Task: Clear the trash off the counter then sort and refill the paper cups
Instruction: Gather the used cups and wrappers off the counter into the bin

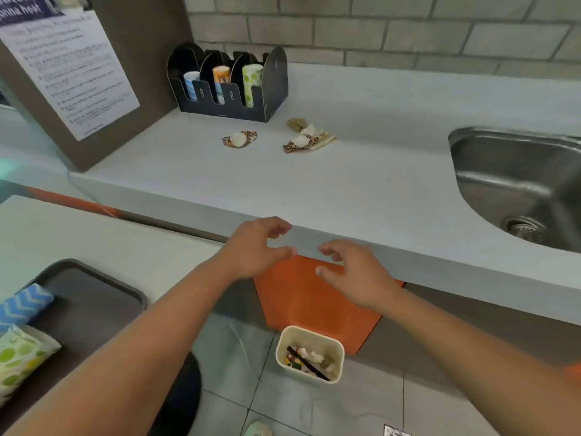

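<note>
The counter (361, 184) is running left to right, its sink (515, 184) cut off at the right edge. The black cup holder (229, 102) is standing at the back, three cup stacks leaning in it. Crumpled cups (306, 135) are lying well beyond both hands. The left hand (254, 250) and right hand (355, 275) are hovering loosely curled, holding nothing, above the trash bin (309, 354); its contents are hard to make out.

I'm seeing the holder (228, 86) sitting at the counter's (345, 184) back left, crushed cups (283, 135) lying before it, sink (518, 184) lying right, bin (309, 354) standing below on the floor.
</note>
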The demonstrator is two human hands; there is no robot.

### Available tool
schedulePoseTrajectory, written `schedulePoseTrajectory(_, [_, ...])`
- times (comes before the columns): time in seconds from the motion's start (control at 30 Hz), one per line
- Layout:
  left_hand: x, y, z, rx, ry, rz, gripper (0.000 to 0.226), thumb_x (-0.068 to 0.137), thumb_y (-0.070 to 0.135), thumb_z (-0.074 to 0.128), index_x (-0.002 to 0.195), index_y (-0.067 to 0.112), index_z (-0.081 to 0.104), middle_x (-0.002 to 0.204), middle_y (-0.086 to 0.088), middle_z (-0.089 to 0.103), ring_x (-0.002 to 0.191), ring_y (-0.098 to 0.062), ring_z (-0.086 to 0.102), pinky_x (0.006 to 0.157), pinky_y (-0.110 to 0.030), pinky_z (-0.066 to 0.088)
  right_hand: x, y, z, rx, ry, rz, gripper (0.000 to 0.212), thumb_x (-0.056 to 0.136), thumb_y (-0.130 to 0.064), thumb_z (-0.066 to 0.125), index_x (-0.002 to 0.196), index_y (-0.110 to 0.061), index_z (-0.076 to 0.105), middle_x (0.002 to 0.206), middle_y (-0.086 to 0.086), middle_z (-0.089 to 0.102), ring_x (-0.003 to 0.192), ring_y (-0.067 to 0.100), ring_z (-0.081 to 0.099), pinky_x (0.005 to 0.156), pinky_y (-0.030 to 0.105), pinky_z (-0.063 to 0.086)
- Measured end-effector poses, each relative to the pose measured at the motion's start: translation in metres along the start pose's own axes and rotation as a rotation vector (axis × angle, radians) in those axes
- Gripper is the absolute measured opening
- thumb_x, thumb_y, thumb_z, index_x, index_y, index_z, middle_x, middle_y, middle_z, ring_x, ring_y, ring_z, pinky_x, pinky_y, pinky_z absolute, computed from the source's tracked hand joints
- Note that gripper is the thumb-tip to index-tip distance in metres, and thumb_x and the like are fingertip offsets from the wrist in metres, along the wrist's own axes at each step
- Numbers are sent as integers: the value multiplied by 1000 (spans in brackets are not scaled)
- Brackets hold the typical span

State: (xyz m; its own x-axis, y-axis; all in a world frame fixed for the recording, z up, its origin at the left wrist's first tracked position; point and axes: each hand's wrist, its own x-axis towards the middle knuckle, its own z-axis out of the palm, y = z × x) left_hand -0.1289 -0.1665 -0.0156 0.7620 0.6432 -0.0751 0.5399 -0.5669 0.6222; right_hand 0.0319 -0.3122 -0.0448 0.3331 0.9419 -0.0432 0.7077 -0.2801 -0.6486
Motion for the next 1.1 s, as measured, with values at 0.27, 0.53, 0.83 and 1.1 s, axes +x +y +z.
schedulePoseTrajectory(0.27, [67, -24, -74, 54, 186, 1, 56, 86, 40, 71, 136, 22, 52, 136, 5, 57, 124, -12, 52, 95, -24, 39, 99, -44, -32, -63, 89, -50, 47, 92, -33, 63, 136, -20, 52, 140, 0, 52, 127, 17, 49, 97, 24, 36])
schedulePoseTrajectory(0.53, [197, -83, -122, 8, 223, -42, 66, 81, 37, 78, 139, 20, 50, 143, -2, 49, 132, -23, 45, 106, -30, 36, 236, -42, -33, -52, 227, 80, 51, 86, -31, 70, 133, -18, 56, 141, 6, 49, 131, 24, 44, 104, 32, 37])
schedulePoseTrajectory(0.83, [301, -142, -125, 191, 108, -102, 81, 81, 60, 67, 149, 29, 36, 156, -5, 32, 143, -28, 25, 117, -42, 24, 336, -22, -28, -182, 248, 169, 78, 76, -48, 77, 142, -23, 44, 145, 3, 40, 134, 27, 34, 105, 38, 36])
schedulePoseTrajectory(1.1, [305, -146, -103, 305, 197, -59, 49, 92, 53, 55, 137, 33, 50, 135, -1, 48, 125, -26, 37, 101, -38, 27, 348, -4, -11, -347, 302, 70, 45, 82, -47, 67, 119, -21, 64, 140, 2, 45, 125, 28, 43, 100, 40, 33])
